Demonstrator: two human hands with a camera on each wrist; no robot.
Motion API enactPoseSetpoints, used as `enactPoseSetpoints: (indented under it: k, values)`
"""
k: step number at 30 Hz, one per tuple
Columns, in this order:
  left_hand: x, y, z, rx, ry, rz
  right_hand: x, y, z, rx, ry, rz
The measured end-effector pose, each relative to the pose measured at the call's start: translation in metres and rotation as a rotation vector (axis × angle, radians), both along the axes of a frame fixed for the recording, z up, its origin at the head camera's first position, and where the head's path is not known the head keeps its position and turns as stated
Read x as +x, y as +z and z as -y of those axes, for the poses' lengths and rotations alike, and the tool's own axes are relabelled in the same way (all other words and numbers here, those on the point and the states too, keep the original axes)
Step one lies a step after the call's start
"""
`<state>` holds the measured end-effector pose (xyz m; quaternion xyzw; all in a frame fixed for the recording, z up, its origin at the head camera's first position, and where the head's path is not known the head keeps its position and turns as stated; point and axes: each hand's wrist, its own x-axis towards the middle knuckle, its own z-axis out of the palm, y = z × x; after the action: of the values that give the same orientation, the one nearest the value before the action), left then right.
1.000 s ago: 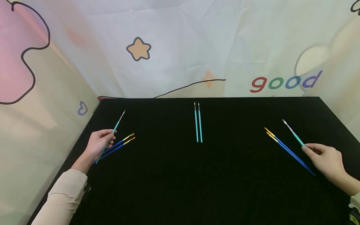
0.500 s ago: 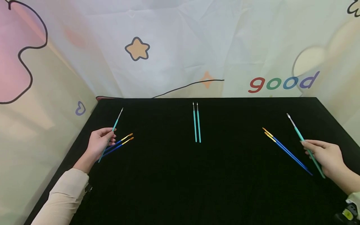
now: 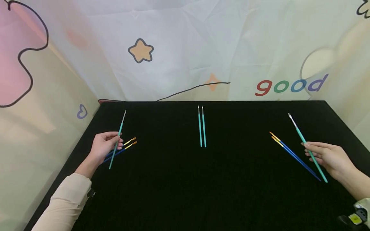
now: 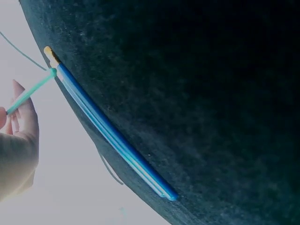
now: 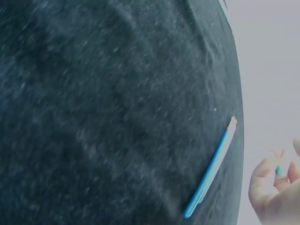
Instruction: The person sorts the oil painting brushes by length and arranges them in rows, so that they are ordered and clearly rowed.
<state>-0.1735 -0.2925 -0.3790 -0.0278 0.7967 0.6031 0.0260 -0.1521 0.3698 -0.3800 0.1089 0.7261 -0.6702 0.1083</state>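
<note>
In the head view my left hand (image 3: pixel 101 148) pinches a teal paintbrush (image 3: pixel 120 127) between thumb and fingers, its pale tip pointing up and away. Behind that hand lie two blue paintbrushes (image 3: pixel 128 147) with gold ferrules and orange bristles, their handles partly covered by it. The left wrist view shows this blue pair (image 4: pixel 117 136) side by side on the black cloth. On the right, my right hand (image 3: pixel 332 158) holds another teal paintbrush (image 3: pixel 301 138), slanting up to the left. Just left of it rests a second pair of blue paintbrushes (image 3: pixel 295 156), lying close together.
Two more teal paintbrushes (image 3: pixel 201 130) lie parallel near the far middle of the black tabletop (image 3: pixel 185 186). A pale printed curtain (image 3: pixel 185 48) with a star and the word "good" stands behind the table and along its sides.
The left hand's teal brush has tilted more upright, its lower end shifting right. My right hand has moved slightly left and away, and its brush has turned so its whole length shows.
</note>
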Motion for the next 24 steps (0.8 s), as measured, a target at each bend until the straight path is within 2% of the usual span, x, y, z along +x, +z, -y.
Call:
enactPoseSetpoints:
  k: [7, 16, 24]
  values:
    - [0.000, 0.003, -0.002, 0.015, -0.042, 0.017, 0.002, 0.006, 0.008, -0.127, 0.049, 0.022]
    - [-0.003, 0.005, -0.004, 0.033, -0.055, 0.040, 0.004, 0.011, 0.014, -0.192, 0.090, 0.032]
    - [-0.003, 0.003, -0.008, 0.057, -0.073, -0.011, 0.004, 0.013, 0.019, -0.312, 0.158, 0.025]
